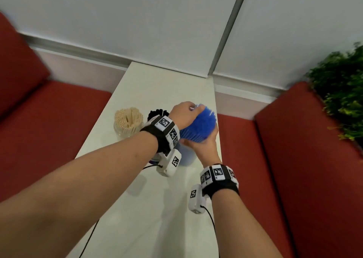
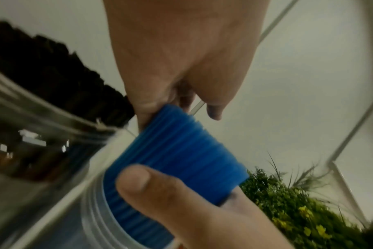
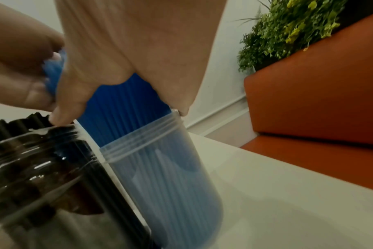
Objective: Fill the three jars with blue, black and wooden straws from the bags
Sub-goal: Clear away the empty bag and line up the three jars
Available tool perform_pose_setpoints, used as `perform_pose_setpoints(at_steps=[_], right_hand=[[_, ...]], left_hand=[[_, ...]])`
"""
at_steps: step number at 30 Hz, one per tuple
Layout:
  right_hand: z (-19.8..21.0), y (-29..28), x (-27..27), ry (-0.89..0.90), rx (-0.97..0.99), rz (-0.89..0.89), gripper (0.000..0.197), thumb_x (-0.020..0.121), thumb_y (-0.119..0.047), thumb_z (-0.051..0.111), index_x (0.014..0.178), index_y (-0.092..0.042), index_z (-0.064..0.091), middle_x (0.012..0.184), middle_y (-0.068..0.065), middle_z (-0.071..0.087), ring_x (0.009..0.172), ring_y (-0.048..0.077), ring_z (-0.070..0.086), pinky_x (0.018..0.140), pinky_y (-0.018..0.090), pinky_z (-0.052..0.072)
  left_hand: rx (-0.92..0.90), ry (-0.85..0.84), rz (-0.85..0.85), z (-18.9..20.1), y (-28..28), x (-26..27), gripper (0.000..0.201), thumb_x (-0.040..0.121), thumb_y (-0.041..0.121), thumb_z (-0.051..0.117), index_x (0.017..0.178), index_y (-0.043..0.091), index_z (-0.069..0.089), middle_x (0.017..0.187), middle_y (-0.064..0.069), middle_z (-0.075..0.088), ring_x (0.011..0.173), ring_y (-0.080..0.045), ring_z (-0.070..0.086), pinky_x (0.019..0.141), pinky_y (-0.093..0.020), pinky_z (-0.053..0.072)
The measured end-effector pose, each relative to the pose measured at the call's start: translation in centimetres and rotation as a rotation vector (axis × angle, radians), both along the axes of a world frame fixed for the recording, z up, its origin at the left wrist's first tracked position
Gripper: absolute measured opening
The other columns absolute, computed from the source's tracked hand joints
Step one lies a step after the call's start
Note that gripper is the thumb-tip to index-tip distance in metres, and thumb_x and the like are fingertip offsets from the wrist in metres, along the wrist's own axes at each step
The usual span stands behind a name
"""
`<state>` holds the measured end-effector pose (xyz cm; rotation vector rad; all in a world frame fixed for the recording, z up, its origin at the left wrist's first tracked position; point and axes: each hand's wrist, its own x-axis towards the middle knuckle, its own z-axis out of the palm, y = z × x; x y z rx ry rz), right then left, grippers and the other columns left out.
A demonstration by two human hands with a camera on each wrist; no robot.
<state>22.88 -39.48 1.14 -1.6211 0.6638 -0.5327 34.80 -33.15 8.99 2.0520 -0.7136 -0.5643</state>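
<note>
Three jars are standing in a tight row across the tabletop (image 1: 157,84): the wooden-straw jar (image 1: 128,123) at 9 o'clock, the black-straw jar (image 1: 158,113) touching the blue-straw jar (image 3: 160,176) at 3 o'clock. Both hands are crowding the blue straws (image 1: 198,126). Bare tabletop is lying open at 12 and 6 o'clock. Red seats (image 1: 294,159) are flanking both sides.

My forearms are bare, with no sleeves. On each wrist I wear a wide black strap: the left wristband (image 1: 157,137) and the right wristband (image 1: 221,185). Each carries white square tiles printed with black-and-white coded markers. A small white camera box hangs beneath each band, also marked, trailing a thin black cable (image 1: 211,218) toward me.
</note>
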Motion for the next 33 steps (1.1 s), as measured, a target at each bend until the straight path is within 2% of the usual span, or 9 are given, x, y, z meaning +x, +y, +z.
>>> perform_pose_setpoints(at_steps=[4, 8, 11, 14, 18, 21, 25, 28, 33], right_hand=[[-0.6, 0.5, 0.4, -0.101, 0.083, -0.061, 0.117, 0.059, -0.001, 0.094, 0.151, -0.029, 0.027, 0.139, 0.003, 0.056, 0.121, 0.014, 0.064, 0.097, 0.037, 0.058], [1.5, 0.2, 0.8, -0.112, 0.003, -0.107, 0.083, 0.053, -0.008, 0.091, 0.123, -0.033, 0.053, 0.117, -0.003, 0.067, 0.108, 0.020, 0.069, 0.083, 0.033, 0.062], [3.1, -0.1, -0.1, -0.102, -0.044, -0.111, 0.104, 0.062, -0.010, 0.095, 0.147, -0.019, 0.037, 0.146, 0.003, 0.047, 0.131, 0.018, 0.053, 0.107, 0.037, 0.051], [4.2, -0.1, -1.5, -0.103, -0.178, -0.139, 0.122, 0.069, -0.041, 0.092, 0.159, -0.041, 0.009, 0.160, -0.012, 0.019, 0.148, 0.007, 0.025, 0.116, 0.024, 0.030], [5.1, 0.3, -1.1, 0.013, -0.547, -0.145, 0.080, 0.101, -0.046, 0.059, 0.163, -0.023, 0.014, 0.171, -0.001, 0.008, 0.156, 0.008, 0.004, 0.129, 0.040, 0.010], [4.8, 0.0, -0.7, 0.293, -0.634, -0.036, 0.057, 0.110, -0.033, 0.040, 0.162, -0.014, 0.023, 0.171, 0.006, 0.015, 0.159, 0.024, 0.000, 0.127, 0.051, 0.004], [4.8, -0.5, -1.1, 0.292, -0.587, -0.073, 0.061, 0.110, -0.041, 0.035, 0.163, -0.016, 0.018, 0.172, 0.003, 0.010, 0.159, 0.022, -0.002, 0.127, 0.047, -0.002], [5.2, -0.2, -1.1, 0.407, -0.545, -0.011, 0.067, 0.109, -0.048, 0.034, 0.164, -0.016, 0.014, 0.172, 0.002, 0.007, 0.159, 0.025, -0.002, 0.126, 0.053, -0.005], [7.1, 2.6, -0.8, -0.071, -0.644, -0.268, 0.057, 0.102, -0.034, 0.056, 0.155, -0.017, 0.040, 0.158, 0.006, 0.038, 0.150, 0.017, 0.027, 0.124, 0.027, 0.017]], left_hand=[[-0.093, 0.167, 0.043, -1.7, -0.8, -1.2, 0.064, 0.081, 0.056, 0.068, 0.129, 0.019, 0.048, 0.116, 0.000, 0.061, 0.103, -0.018, 0.060, 0.093, -0.033, 0.049], [-0.070, 0.013, 0.059, -1.0, -1.4, -1.6, 0.050, 0.087, 0.038, 0.066, 0.131, 0.018, 0.050, 0.123, -0.003, 0.060, 0.109, -0.020, 0.058, 0.091, -0.028, 0.046], [-0.190, -0.054, 0.092, 0.8, -1.1, -0.8, 0.040, 0.087, 0.021, 0.065, 0.126, 0.020, 0.054, 0.119, -0.001, 0.059, 0.109, -0.019, 0.058, 0.089, -0.026, 0.047], [-0.325, -0.187, 0.192, 2.2, -0.2, 0.1, 0.034, 0.091, 0.022, 0.059, 0.126, 0.020, 0.056, 0.122, 0.001, 0.059, 0.112, -0.015, 0.056, 0.095, -0.027, 0.046], [-0.273, -0.363, 0.003, 1.5, 0.5, -0.9, 0.033, 0.099, 0.013, 0.045, 0.129, 0.014, 0.059, 0.134, 0.000, 0.057, 0.125, -0.013, 0.049, 0.102, -0.016, 0.031], [-0.022, -0.493, -0.318, 0.2, 0.8, -2.2, 0.038, 0.097, 0.004, 0.037, 0.128, 0.010, 0.058, 0.129, -0.005, 0.060, 0.118, -0.021, 0.055, 0.100, -0.027, 0.038], [0.065, -0.555, -0.283, 0.5, 1.2, -1.7, 0.045, 0.100, 0.001, 0.032, 0.143, 0.009, 0.045, 0.151, -0.007, 0.040, 0.142, -0.024, 0.033, 0.118, -0.035, 0.022], [0.141, -0.517, -0.370, 1.0, 2.3, -1.3, 0.040, 0.103, 0.010, 0.032, 0.141, 0.009, 0.046, 0.145, -0.010, 0.046, 0.134, -0.029, 0.043, 0.113, -0.039, 0.030], [-0.234, -0.455, -0.065, 1.2, 7.7, 1.6, 0.038, 0.104, 0.013, 0.036, 0.138, 0.017, 0.053, 0.144, -0.001, 0.050, 0.143, -0.015, 0.033, 0.119, -0.029, 0.020]])
